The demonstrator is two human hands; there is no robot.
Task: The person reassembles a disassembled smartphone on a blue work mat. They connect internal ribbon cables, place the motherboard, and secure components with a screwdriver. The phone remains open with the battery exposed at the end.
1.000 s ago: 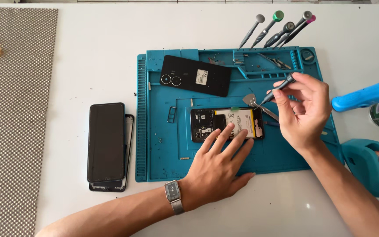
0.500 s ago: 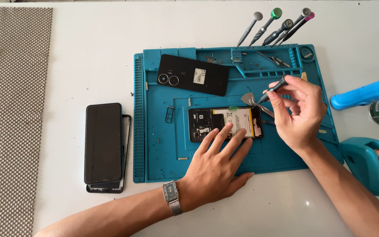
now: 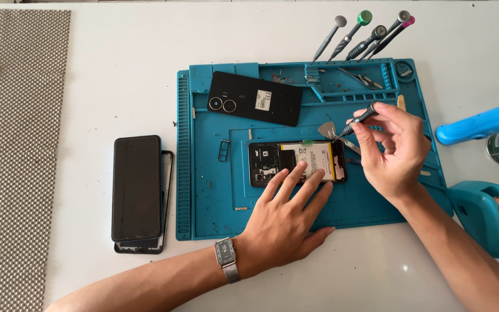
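Since the earlier frame our right hand [image 3: 391, 153] has brought the screwdriver [image 3: 358, 120] tip down to the top right corner of the opened phone [image 3: 295, 163]; left hand hasn't shifted. Phone lies center frame on the teal repair mat [image 3: 215, 196], battery side up. Right grip is closed round the screwdriver w/ thumb & fingers. Left hand [image 3: 287, 216] lies flat, fingers spread, pressing the phone's lower edge. Black back cover [image 3: 255, 98] sits upper mat; spare screwdrivers [image 3: 365, 32] top right; black screen panel [image 3: 137, 188] left on the surface.
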